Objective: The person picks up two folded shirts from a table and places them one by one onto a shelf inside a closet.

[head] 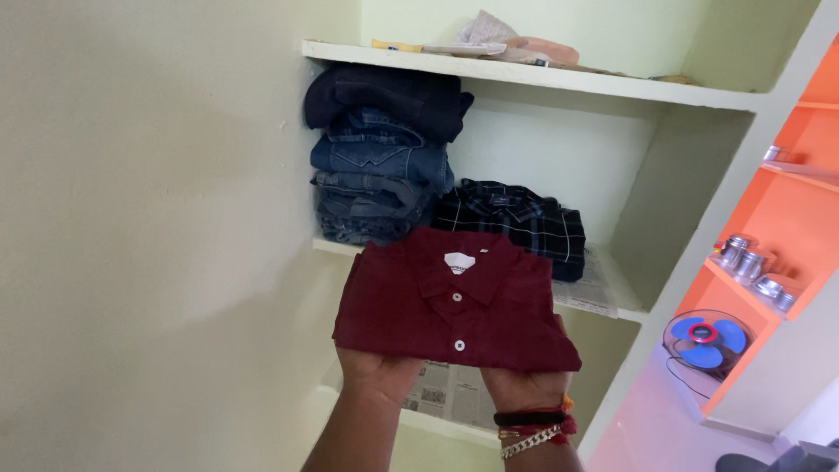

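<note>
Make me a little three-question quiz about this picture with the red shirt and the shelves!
1. True or false: both hands hold the folded maroon shirt from underneath.
2. What lies right behind the shirt on the shelf? A) a stack of jeans beside a dark checked shirt B) a row of shoes C) a pile of books
3. Which hand has bracelets at its wrist?

Key
1. True: the left hand and the right hand support it from below.
2. A
3. The right hand.
</note>
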